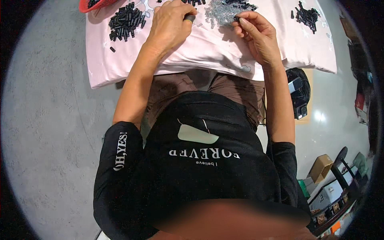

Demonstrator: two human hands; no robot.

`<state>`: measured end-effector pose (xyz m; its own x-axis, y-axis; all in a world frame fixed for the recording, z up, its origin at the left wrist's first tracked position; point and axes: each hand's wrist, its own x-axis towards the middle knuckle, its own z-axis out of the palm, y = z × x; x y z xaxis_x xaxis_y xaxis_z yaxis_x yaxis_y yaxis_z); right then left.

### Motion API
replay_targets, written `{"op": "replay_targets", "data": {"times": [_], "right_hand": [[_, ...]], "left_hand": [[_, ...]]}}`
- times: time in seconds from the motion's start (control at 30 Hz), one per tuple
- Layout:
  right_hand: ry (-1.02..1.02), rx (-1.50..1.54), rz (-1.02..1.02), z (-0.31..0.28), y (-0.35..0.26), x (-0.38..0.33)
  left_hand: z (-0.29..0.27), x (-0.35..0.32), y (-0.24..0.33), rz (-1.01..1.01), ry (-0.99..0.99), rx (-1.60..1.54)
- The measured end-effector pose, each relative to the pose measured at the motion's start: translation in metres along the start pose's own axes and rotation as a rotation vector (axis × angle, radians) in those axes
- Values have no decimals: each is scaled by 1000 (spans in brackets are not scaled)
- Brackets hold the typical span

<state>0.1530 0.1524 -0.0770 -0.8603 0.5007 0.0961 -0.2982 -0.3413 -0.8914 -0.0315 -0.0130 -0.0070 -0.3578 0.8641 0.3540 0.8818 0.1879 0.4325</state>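
Observation:
My left hand (171,25) rests over the pink cloth, fingers curled inward and partly hidden. A dark piece with a yellow edge (189,18) shows at its fingers; whether it is held or worn I cannot tell. Across from it, my right hand (258,37) pinches a small black piece (236,19) between thumb and forefinger. Between the hands lies a heap of small clear plastic pieces (219,15), with more black pieces (242,5) along its far side. Left of my left hand is a pile of short black tubes (127,23).
The pink patterned cloth (200,56) covers the work surface. A red basket (93,5) stands at its far left corner, and thin black pieces (307,19) lie at the far right. Below the right edge sits a black bag (301,94); boxes (321,168) stand farther right.

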Motion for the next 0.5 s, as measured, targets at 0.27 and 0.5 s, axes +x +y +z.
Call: {"op": "replay_targets", "data": {"times": [0.27,0.5], "right_hand": [[7,38,10,-2,2,1],[10,16,4,-1,4,2]], "left_hand": [[14,6,1,-31,75,20],[25,9,-7,-28,49,83]]}}
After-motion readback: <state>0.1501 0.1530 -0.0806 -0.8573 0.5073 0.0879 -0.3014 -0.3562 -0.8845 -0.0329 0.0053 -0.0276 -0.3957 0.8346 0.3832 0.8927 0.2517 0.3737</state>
